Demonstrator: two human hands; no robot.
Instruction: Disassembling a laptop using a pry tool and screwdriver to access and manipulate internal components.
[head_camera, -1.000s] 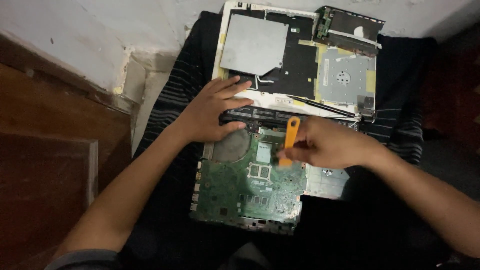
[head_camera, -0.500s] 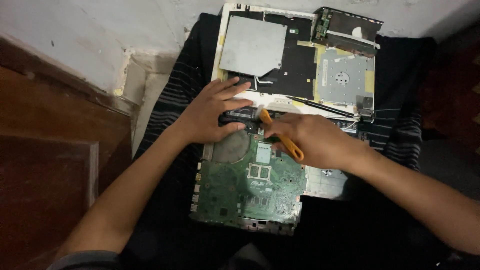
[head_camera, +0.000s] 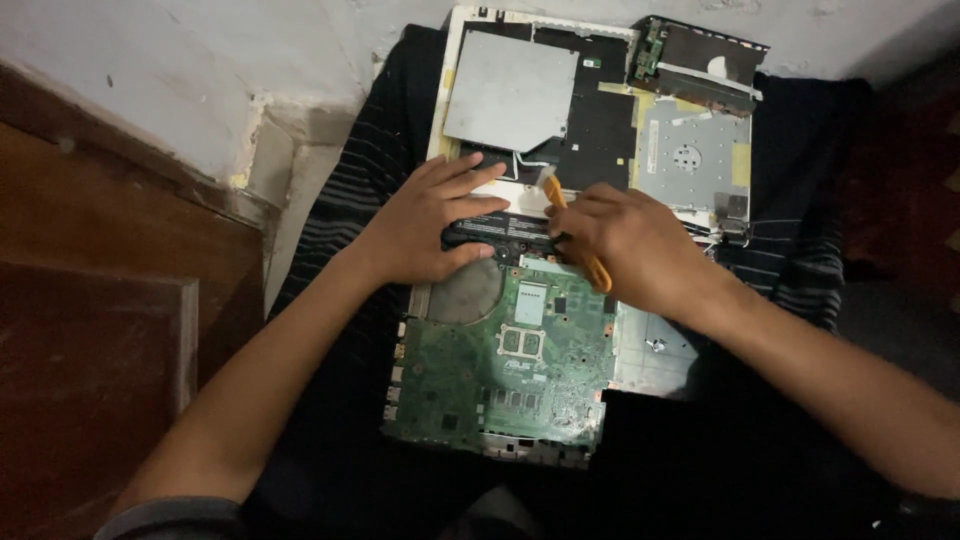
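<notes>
An opened laptop lies on a dark striped cloth, its green motherboard (head_camera: 500, 370) bare in the near half. My left hand (head_camera: 425, 225) presses flat on the black strip (head_camera: 500, 238) at the board's far edge, fingers spread. My right hand (head_camera: 625, 245) grips an orange pry tool (head_camera: 572, 228), whose tip points up and left toward the seam beside my left fingers. Beyond the hands sit a grey metal plate (head_camera: 510, 90) and a silver optical drive (head_camera: 690, 160) in the white laptop casing (head_camera: 450, 60).
A loose dark circuit part (head_camera: 700, 60) rests at the casing's far right corner. White wall and a pale ledge (head_camera: 270, 160) lie to the far left, brown wooden floor (head_camera: 90, 330) to the left. The dark striped cloth (head_camera: 800, 240) spreads under everything.
My right hand has tilted the orange tool from upright to slanting and moved its tip left, closer to my left fingers. My left hand has stayed put.
</notes>
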